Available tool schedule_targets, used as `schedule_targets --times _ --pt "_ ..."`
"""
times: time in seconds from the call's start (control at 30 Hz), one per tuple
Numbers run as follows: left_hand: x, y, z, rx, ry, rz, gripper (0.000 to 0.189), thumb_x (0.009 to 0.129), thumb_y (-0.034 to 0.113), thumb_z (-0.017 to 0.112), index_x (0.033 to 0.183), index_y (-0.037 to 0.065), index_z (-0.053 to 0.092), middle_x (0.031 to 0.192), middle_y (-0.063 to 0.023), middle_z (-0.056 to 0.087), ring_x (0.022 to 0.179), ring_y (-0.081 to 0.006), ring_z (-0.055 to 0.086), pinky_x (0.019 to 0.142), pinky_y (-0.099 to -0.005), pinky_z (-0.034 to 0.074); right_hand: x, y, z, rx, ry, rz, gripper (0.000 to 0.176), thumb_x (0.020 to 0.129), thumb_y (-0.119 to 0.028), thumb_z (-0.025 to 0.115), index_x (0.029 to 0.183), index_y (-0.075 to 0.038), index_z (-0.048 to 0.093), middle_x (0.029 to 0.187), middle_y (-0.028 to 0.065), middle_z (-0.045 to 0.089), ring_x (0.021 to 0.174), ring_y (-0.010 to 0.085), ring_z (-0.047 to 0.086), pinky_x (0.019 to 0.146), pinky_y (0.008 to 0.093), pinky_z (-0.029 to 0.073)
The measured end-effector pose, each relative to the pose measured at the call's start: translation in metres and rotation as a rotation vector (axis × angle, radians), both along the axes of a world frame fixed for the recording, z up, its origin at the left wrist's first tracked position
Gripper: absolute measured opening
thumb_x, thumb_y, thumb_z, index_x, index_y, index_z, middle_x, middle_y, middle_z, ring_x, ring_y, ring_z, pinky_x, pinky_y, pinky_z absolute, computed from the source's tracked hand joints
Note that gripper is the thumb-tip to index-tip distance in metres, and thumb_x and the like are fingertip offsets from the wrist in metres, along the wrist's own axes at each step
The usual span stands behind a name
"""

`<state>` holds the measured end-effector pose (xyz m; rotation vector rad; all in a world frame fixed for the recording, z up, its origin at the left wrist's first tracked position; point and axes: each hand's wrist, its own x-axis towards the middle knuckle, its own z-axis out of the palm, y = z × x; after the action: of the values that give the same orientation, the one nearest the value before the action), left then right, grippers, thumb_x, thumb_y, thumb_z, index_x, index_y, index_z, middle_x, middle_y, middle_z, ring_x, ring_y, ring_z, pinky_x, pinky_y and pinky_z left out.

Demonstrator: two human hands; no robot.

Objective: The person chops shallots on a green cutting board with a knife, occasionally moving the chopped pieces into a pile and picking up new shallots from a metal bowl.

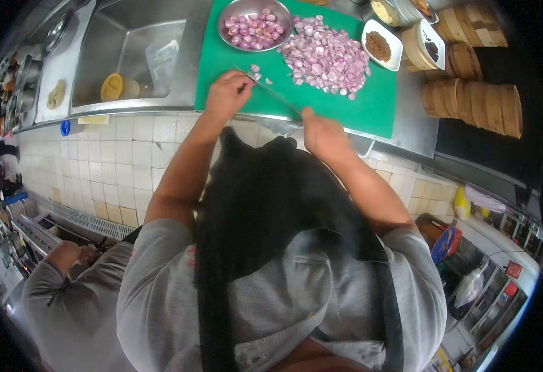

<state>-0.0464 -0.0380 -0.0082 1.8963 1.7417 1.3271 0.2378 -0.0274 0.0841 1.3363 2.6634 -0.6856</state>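
Wrapped round the handle of a knife (273,93), my right hand (325,133) is at the front edge of the green cutting board (377,111). The thin blade points up and left across the board. Close to its tip, my left hand (227,96) is closed with curled fingers; whatever it pinches is hidden. A few cut shallot pieces (255,69) lie just beyond the blade tip. Farther back stands a metal bowl (220,28) of peeled whole shallots (253,31). To its right spreads a large pile of sliced shallots (327,56).
A steel sink (107,37) with a yellow-lidded container (113,87) is on the left. White dishes (395,59) of dark food and stacked bamboo steamers (473,105) stand on the right. A co-worker in a grey shirt (79,304) is at lower left.
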Motion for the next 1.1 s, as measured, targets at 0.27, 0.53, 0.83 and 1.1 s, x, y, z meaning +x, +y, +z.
schedule_targets --times 0.27,0.53,0.83,1.1 --pt "0.000 0.000 -0.003 0.052 -0.026 0.005 0.008 0.082 0.001 0.080 0.088 0.006 0.076 0.093 -0.0079 0.075 0.079 -0.0239 0.073 0.065 -0.0349 0.061 0.002 0.004 -0.016 0.015 -0.014 0.014 0.019 0.099 -0.007 0.045 0.115 -0.002 0.055 0.093 0.0275 0.073 0.090 0.0468 0.072 0.081 0.0583 0.055" --pt "0.002 -0.002 0.000 0.009 -0.012 0.037 0.008 0.082 0.001 0.080 0.088 0.006 0.076 0.093 -0.0078 0.075 0.080 -0.0246 0.073 0.068 -0.0359 0.061 -0.001 0.002 -0.017 -0.010 -0.066 0.012 0.024 0.098 -0.007 0.047 0.119 -0.002 0.055 0.099 0.0268 0.074 0.093 0.0462 0.072 0.082 0.0569 0.056" --pt "0.000 -0.001 -0.005 0.058 -0.004 0.045 0.008 0.082 0.004 0.081 0.088 0.007 0.077 0.096 -0.0074 0.076 0.085 -0.0250 0.074 0.073 -0.0366 0.062 -0.008 0.011 -0.023 -0.130 -0.105 -0.012 0.023 0.102 -0.011 0.048 0.122 -0.003 0.055 0.107 0.0282 0.073 0.102 0.0457 0.071 0.089 0.0572 0.054" --pt "0.005 0.001 0.009 0.016 0.114 0.034 0.010 0.084 0.006 0.080 0.093 0.010 0.079 0.104 -0.0067 0.076 0.084 -0.0238 0.074 0.071 -0.0347 0.062 -0.006 0.020 -0.002 -0.222 -0.165 -0.098 0.023 0.102 -0.009 0.048 0.123 -0.003 0.055 0.112 0.0270 0.072 0.108 0.0438 0.070 0.092 0.0561 0.054"
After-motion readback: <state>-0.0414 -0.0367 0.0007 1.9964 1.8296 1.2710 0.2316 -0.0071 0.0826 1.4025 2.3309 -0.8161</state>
